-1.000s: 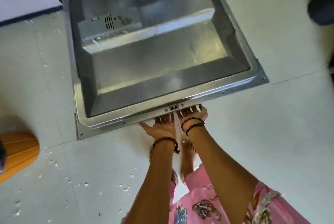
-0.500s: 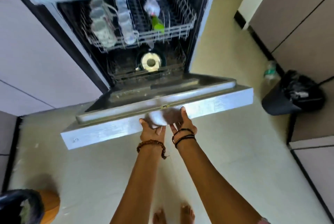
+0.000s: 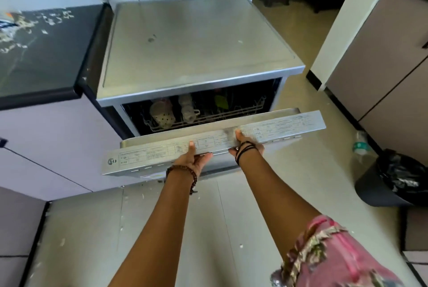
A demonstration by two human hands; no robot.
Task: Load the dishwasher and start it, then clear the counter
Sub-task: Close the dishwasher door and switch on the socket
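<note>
The steel dishwasher (image 3: 196, 41) stands in the middle of the view with its door (image 3: 284, 124) swung most of the way up, a gap still open at the top. Through the gap I see the upper rack (image 3: 208, 115) with a dotted cup, a glass and a green item. My left hand (image 3: 193, 158) grips the door's top edge, thumb on the printed panel and fingers under it. My right hand (image 3: 245, 145) grips the same edge just to the right, thumb on top.
A dark countertop (image 3: 41, 55) strewn with white scraps adjoins the dishwasher on the left. A black bin (image 3: 393, 182) with a bag stands on the floor at right, a plastic bottle (image 3: 360, 145) beside it. Beige cabinets (image 3: 382, 66) line the right side.
Both hands have lifted the door from flat and fully open to nearly closed. My view has risen from the floor to the dishwasher's top.
</note>
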